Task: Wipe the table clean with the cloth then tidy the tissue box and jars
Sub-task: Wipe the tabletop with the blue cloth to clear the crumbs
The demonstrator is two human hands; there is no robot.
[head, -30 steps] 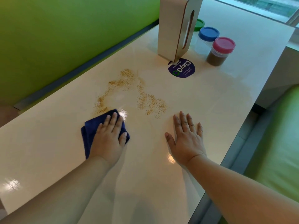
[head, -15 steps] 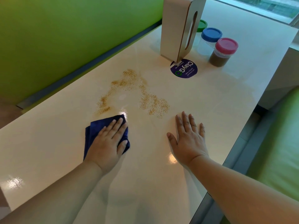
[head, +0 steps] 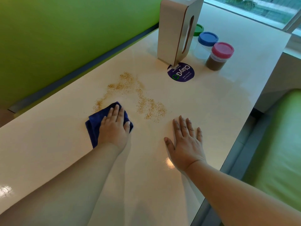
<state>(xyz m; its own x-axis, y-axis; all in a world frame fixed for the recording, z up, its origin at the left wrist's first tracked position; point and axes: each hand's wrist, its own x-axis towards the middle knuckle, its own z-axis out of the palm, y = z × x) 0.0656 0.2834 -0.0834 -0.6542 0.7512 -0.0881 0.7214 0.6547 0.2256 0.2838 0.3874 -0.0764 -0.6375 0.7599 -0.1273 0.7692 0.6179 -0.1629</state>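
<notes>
We're over the pale table (head: 211, 103), tissue box (head: 169, 30) upright at the far end. Right hand (head: 187, 141) lies spread, palm down. Left hand (head: 114, 128) presses flat, fingers together, on the blue cloth (head: 93, 126), at the near edge of the tan grains (head: 146, 105). Beside the box, the pink-lidded jar (head: 218, 57) holds something brown, the blue-lidded jar (head: 206, 43) looks clear, and the green-lidded jar (head: 198, 29) is mostly hidden.

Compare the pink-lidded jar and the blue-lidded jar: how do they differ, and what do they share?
The pink-lidded jar has a pink lid, the blue-lidded jar a blue one. The pink-lidded jar holds something brown; the blue-lidded jar looks clear inside. The pink-lidded jar stands nearer the camera than the blue-lidded jar. Both are clear-walled, lidded and upright on the table.
</notes>
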